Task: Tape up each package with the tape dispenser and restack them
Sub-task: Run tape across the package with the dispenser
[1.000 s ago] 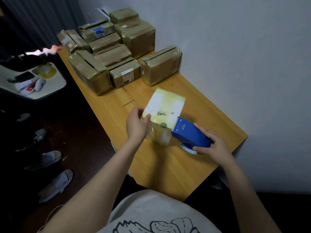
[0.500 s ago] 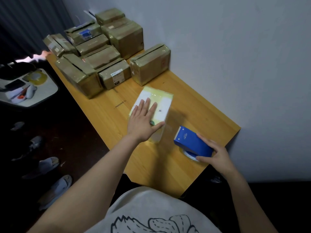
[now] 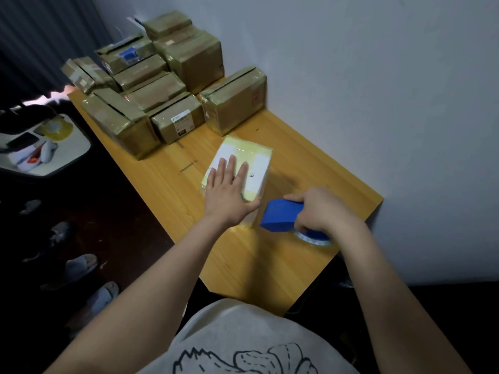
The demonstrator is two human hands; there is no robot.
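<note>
While the left hand (image 3: 229, 193) lies flat, fingers straight, on top of the pale package (image 3: 258, 164), it pins the box to the wooden table (image 3: 270, 265). The package sits mid-table, apart from the brown packages (image 3: 162, 90) grouped at the far end by the wall. The right hand (image 3: 321, 209) has its fingers curled round the blue tape dispenser (image 3: 280, 217), w/ the clear tape roll (image 3: 313, 237) showing under the wrist. The dispenser's nose is at the package's near right corner; touching or just beside, can't tell.

Handling, as a guess: the package looks small, boxy and prob. light. Its glossy wrap reads slippery, so it could skid when tape is pulled across. Best hold is what the left hand does now, i.e. palm weight straight down on the top face, fingers kept off the strip line. The sides look stiff enough to take that. The dispenser is rigid plastic, so grip it at the rear over the roll, away from the cutter end.
</note>
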